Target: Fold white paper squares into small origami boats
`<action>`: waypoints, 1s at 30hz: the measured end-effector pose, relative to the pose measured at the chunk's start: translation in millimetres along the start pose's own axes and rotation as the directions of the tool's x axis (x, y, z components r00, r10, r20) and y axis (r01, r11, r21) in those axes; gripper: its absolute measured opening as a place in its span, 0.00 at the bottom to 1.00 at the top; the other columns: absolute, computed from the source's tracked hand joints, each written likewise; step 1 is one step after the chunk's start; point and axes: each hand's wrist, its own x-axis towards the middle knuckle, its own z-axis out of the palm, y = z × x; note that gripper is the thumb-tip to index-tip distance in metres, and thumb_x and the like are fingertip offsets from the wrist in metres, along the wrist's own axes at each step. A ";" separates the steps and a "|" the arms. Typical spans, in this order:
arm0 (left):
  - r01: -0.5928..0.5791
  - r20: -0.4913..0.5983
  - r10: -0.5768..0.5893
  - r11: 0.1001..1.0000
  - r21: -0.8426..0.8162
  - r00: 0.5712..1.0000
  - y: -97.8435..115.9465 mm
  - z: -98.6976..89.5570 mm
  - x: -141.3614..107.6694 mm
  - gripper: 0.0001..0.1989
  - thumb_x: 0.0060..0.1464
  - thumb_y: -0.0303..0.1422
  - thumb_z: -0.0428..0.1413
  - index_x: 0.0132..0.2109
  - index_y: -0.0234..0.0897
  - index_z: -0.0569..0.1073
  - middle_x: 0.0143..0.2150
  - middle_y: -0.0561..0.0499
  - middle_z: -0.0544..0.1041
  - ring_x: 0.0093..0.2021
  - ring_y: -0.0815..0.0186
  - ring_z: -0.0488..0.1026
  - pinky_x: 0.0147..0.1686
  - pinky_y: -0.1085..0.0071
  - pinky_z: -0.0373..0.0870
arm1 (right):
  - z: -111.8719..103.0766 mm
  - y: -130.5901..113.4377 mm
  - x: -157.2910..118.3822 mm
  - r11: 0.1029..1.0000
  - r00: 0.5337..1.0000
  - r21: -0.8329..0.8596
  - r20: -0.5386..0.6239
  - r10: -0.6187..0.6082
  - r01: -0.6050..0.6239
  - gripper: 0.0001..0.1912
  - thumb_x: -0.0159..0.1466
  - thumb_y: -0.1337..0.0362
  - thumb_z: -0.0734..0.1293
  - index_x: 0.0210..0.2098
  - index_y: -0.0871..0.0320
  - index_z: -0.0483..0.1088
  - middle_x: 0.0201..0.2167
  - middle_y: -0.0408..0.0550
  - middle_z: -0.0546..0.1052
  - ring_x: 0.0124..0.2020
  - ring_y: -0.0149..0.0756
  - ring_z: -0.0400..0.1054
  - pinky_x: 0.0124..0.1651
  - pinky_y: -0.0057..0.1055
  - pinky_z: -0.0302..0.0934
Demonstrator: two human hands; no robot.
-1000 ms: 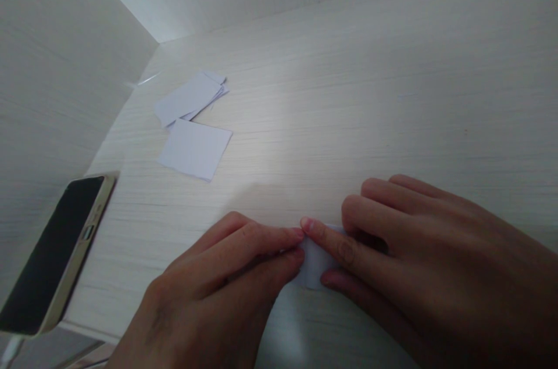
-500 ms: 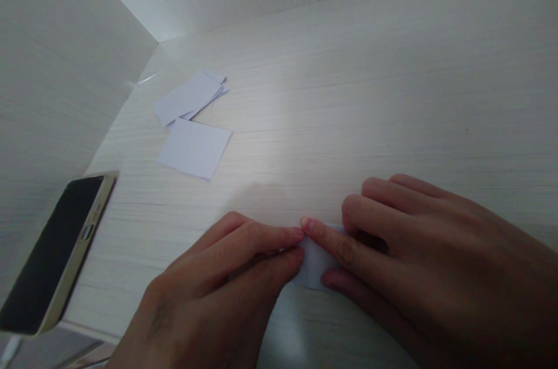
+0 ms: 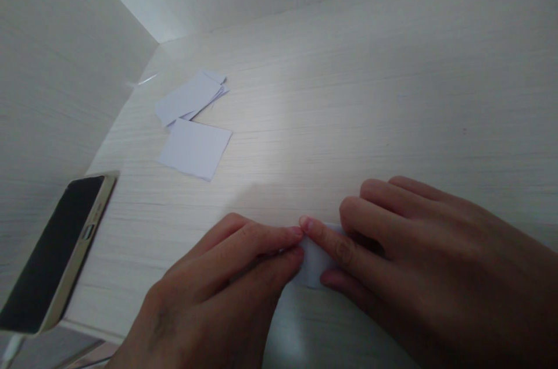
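A small piece of white paper [image 3: 312, 264] lies on the table at the lower middle, mostly covered by my fingers. At its left end, my left hand [image 3: 222, 282] has thumb and index finger pinched close together on the paper. My right hand [image 3: 405, 258] presses its index fingertip on the paper's far edge, right beside the left index fingertip. The right thumb touches the near side of the paper, and the other right fingers are curled. How the paper is folded under the fingers is hidden.
Several white paper pieces [image 3: 189, 99] overlap in a loose pile at the upper left, with a squarish paper piece [image 3: 196, 149] in front. A dark-faced device with a gold edge [image 3: 52, 253], seemingly a phone, lies by the left wall [image 3: 43, 55]. The pale table [image 3: 370, 113] meets a back wall.
Almost nothing differs. Both hands stay on the paper, with only a very slight leftward shift of the right hand.
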 end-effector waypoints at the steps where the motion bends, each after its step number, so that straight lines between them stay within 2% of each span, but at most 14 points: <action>1: 0.001 -0.003 -0.001 1.000 0.001 1.000 0.6 0.1 -0.1 0.25 0.60 0.16 0.59 0.59 0.46 0.78 0.57 0.55 0.81 0.54 0.67 0.79 0.53 0.75 0.81 | 0.2 0.2 -0.3 1.000 1.000 0.000 -0.002 0.000 0.000 0.12 0.75 0.66 0.62 0.38 0.56 0.77 0.29 0.44 0.74 0.29 0.36 0.60 0.36 0.38 0.55; 8: -0.003 -0.025 0.003 1.000 0.012 1.000 1.4 4.3 -0.5 0.23 0.63 0.17 0.57 0.58 0.45 0.77 0.56 0.55 0.81 0.54 0.68 0.78 0.52 0.77 0.81 | -1.1 1.6 0.7 0.999 1.000 -0.040 0.004 -0.007 0.007 0.10 0.73 0.64 0.64 0.40 0.56 0.77 0.30 0.46 0.74 0.28 0.37 0.60 0.35 0.39 0.53; 10: -0.032 -0.049 0.033 0.999 0.024 0.998 -1.0 6.2 -1.0 0.22 0.63 0.17 0.55 0.58 0.44 0.77 0.56 0.54 0.81 0.54 0.68 0.78 0.52 0.77 0.80 | -1.7 1.7 2.0 0.999 1.000 -0.048 0.016 -0.025 0.026 0.09 0.72 0.65 0.65 0.39 0.56 0.77 0.30 0.46 0.74 0.28 0.37 0.60 0.35 0.40 0.53; 14: -0.086 -0.027 0.088 0.994 0.063 0.996 -1.8 9.8 -3.4 0.22 0.65 0.17 0.52 0.60 0.42 0.75 0.55 0.52 0.81 0.52 0.68 0.78 0.53 0.74 0.80 | -2.6 1.7 3.2 0.997 0.999 -0.061 0.033 -0.034 0.036 0.08 0.71 0.64 0.65 0.40 0.56 0.77 0.29 0.47 0.73 0.28 0.40 0.61 0.34 0.43 0.53; 17: -0.062 -0.027 0.067 0.986 0.155 0.997 5.3 14.3 -4.7 0.22 0.66 0.19 0.52 0.61 0.42 0.74 0.55 0.50 0.80 0.52 0.64 0.78 0.52 0.69 0.81 | -3.6 1.5 2.8 0.998 0.998 -0.054 0.059 -0.030 0.033 0.06 0.69 0.64 0.67 0.41 0.56 0.78 0.28 0.46 0.73 0.27 0.42 0.62 0.33 0.44 0.51; 20: -0.073 -0.060 0.092 0.962 0.262 0.994 14.7 20.5 -3.3 0.17 0.67 0.22 0.53 0.59 0.39 0.75 0.54 0.48 0.81 0.52 0.62 0.78 0.51 0.66 0.81 | -5.0 1.3 2.1 0.996 0.996 -0.078 0.087 -0.037 0.044 0.05 0.67 0.66 0.70 0.42 0.56 0.78 0.29 0.46 0.74 0.28 0.43 0.65 0.34 0.43 0.52; 24: -0.078 -0.035 0.099 0.921 0.382 0.994 20.1 25.5 -11.0 0.14 0.70 0.26 0.51 0.57 0.36 0.76 0.52 0.47 0.82 0.48 0.59 0.79 0.47 0.61 0.81 | -6.4 1.5 2.1 0.989 0.993 -0.143 0.113 -0.017 0.033 0.06 0.69 0.65 0.69 0.45 0.55 0.79 0.30 0.46 0.76 0.30 0.44 0.69 0.35 0.43 0.51; 26: -0.096 -0.042 0.129 0.888 0.450 0.991 18.3 26.2 -25.3 0.17 0.70 0.27 0.51 0.63 0.36 0.73 0.58 0.45 0.80 0.57 0.54 0.76 0.54 0.55 0.77 | -6.9 2.2 3.2 0.987 0.992 -0.161 0.126 -0.007 0.028 0.09 0.72 0.62 0.68 0.48 0.54 0.78 0.30 0.47 0.77 0.31 0.44 0.70 0.36 0.42 0.51; 28: -0.109 -0.005 0.131 0.848 0.519 0.991 15.8 27.0 -43.5 0.22 0.71 0.28 0.50 0.69 0.35 0.68 0.68 0.45 0.74 0.68 0.52 0.68 0.63 0.53 0.69 | -7.6 2.9 4.6 0.984 0.990 -0.176 0.139 -0.007 0.032 0.11 0.73 0.60 0.66 0.50 0.54 0.78 0.32 0.48 0.78 0.31 0.45 0.71 0.36 0.42 0.51; 30: -0.084 0.007 0.096 0.832 0.549 0.995 15.1 28.7 -59.5 0.25 0.71 0.28 0.51 0.72 0.32 0.63 0.74 0.44 0.67 0.75 0.51 0.59 0.71 0.51 0.57 | -8.3 3.5 5.7 0.979 0.989 -0.197 0.146 -0.021 0.050 0.12 0.74 0.60 0.65 0.51 0.55 0.78 0.33 0.49 0.79 0.31 0.45 0.72 0.36 0.42 0.50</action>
